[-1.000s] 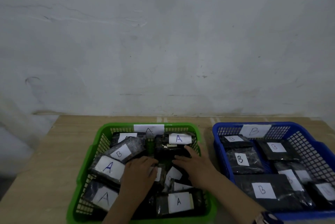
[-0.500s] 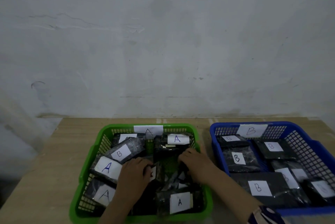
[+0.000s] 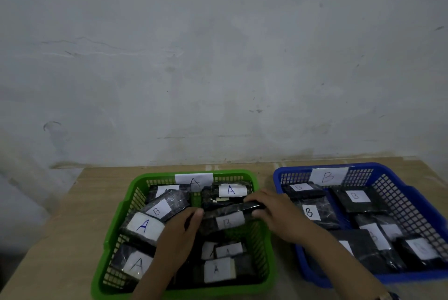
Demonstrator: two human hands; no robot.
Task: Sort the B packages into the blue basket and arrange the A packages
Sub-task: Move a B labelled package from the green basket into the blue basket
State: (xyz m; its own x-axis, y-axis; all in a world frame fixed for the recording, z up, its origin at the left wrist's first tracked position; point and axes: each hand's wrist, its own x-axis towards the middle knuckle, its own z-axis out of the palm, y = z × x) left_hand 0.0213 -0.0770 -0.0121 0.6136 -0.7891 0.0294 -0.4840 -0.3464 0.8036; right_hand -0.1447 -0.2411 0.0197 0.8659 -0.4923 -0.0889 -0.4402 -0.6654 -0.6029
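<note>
Both hands are down inside the green basket, holding one dark package between them. The left hand comes in from below, fingers curled round the package's left end, thumb up near its top edge. The right hand reaches across from the blue side and clamps the right end, fingers wrapped over the top and thumb beneath. The package is lifted a little above the others, tilted with its right end higher, and its white label seems to read B, though the letter is blurred.

Around it in the green basket lie more wrapped packages: a second B package at the left rear, leaning over an A package, another A at the back just beyond the right hand, and more A labels along the front. The left forearm covers part of the middle.

The blue basket stands just beside on the right, on the same wooden table, filled with B packages. The right forearm crosses its near left corner.
</note>
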